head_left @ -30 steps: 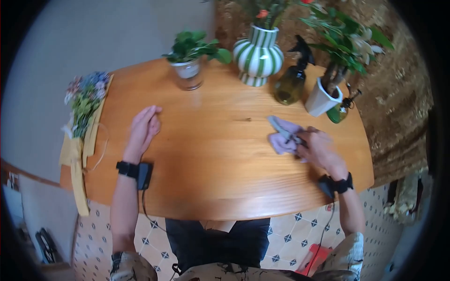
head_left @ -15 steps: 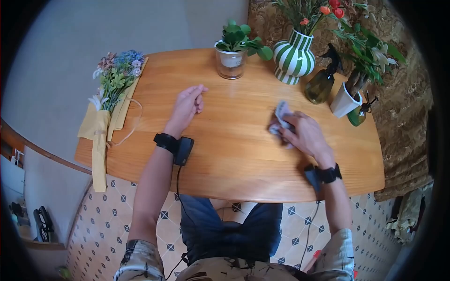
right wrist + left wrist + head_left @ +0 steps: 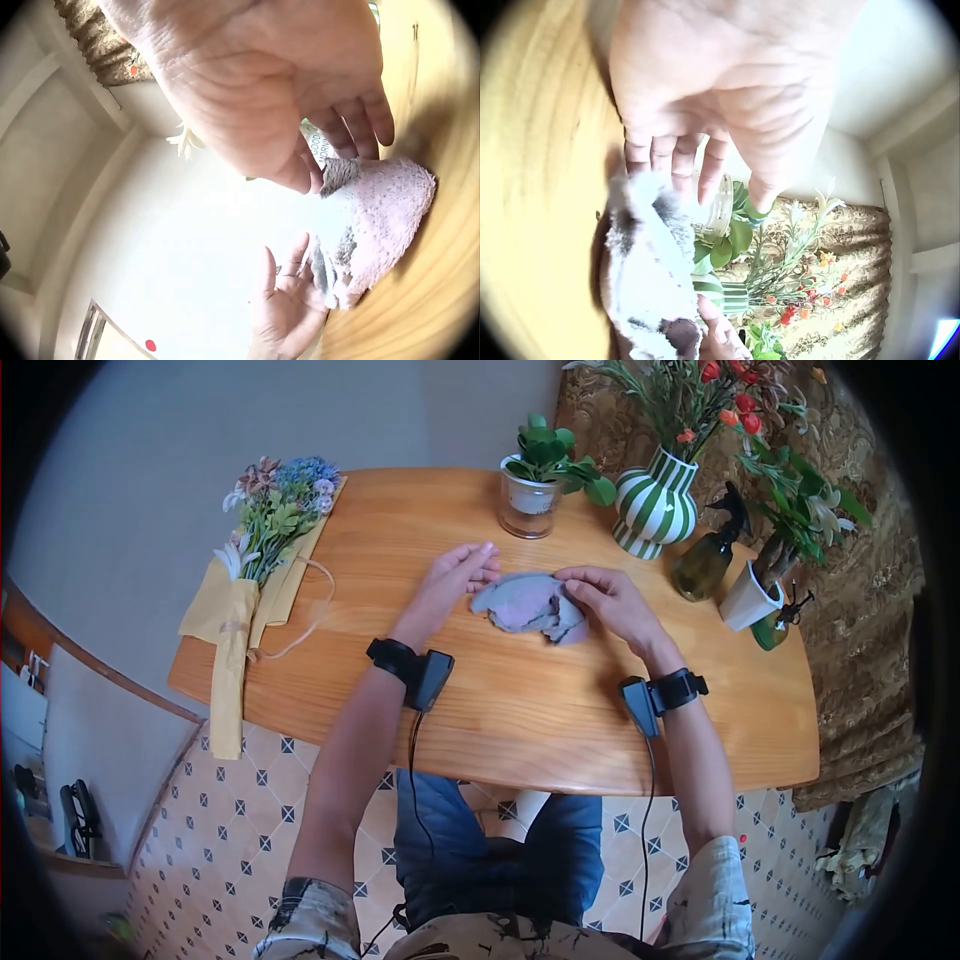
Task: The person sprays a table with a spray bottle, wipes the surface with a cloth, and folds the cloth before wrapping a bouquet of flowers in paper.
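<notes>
A grey and lilac fluffy cloth (image 3: 522, 603) is spread between the two hands over the middle of the wooden table (image 3: 480, 730). My right hand (image 3: 620, 605) pinches its upper right corner between thumb and fingers, and the right wrist view shows the cloth (image 3: 394, 217) hanging from that grip. At the other end, my left hand (image 3: 450, 588) has its fingers loosely extended right at the cloth's left edge. Seen from the left wrist, the thumb stands apart from the fingers, whose tips meet the near end of the cloth (image 3: 649, 262).
Behind the hands stand a potted plant in a glass (image 3: 527, 510), a green-striped vase (image 3: 655, 510) with flowers, and a dark spray bottle (image 3: 703, 565). A white pot (image 3: 750, 600) and a small green bottle (image 3: 770, 630) are at the right. A wrapped bouquet (image 3: 235, 660) lies along the left edge.
The right hand has brought the cloth leftward to the table's middle, and the bunched cloth is now spread wider. The left hand has moved right, up to the cloth. The head view has shifted.
</notes>
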